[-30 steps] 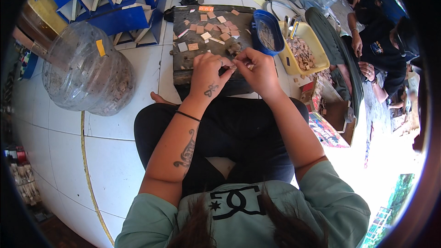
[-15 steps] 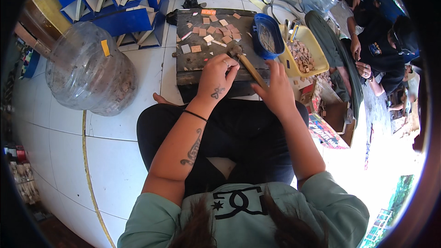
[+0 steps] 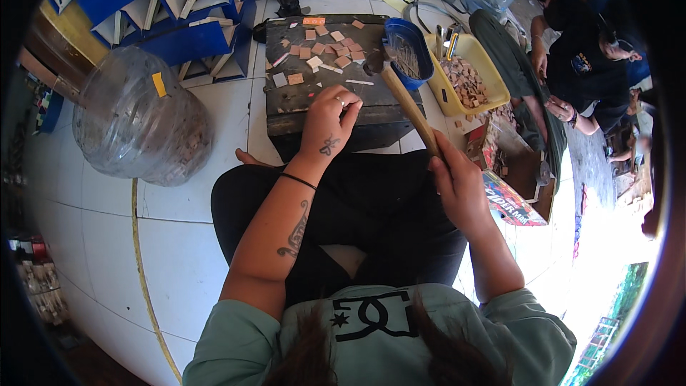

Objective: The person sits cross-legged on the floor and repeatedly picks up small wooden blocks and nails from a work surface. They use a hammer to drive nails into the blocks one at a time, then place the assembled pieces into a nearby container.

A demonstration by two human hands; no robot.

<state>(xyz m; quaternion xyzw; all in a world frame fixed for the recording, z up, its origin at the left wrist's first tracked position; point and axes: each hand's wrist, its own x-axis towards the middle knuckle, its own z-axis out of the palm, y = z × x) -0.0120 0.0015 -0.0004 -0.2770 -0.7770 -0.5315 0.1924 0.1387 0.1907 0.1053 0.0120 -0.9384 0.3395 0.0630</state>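
Observation:
In my right hand (image 3: 459, 184) is a hammer (image 3: 413, 106), gripped near the end of its wooden handle. Its dark metal head is raised by the block's right side, next to the blue tray. My left hand (image 3: 330, 119) is closed over the near edge of the dark block (image 3: 293, 118), thumb and fingers pinched together. What they pinch, if anything, is too small to make out. Beyond that hand, several small square wooden pieces (image 3: 315, 63) lie scattered on the block. A thin pale strip (image 3: 359, 83) rests just past my left fingertips.
A blue tray (image 3: 423, 44) of nails sits at the block's right edge, beside a yellow basin (image 3: 450, 105) of wooden squares and tools. An open cardboard box (image 3: 518, 209) stands nearer. To the left are a large clear plastic jar (image 3: 136, 114) and blue shelving (image 3: 153, 43). Another person (image 3: 582, 64) sits at right.
My right hand, open over the handle before, has closed around the hammer and lifted it off the block, moving right and nearer. My left hand stays pinched in nearly the same place.

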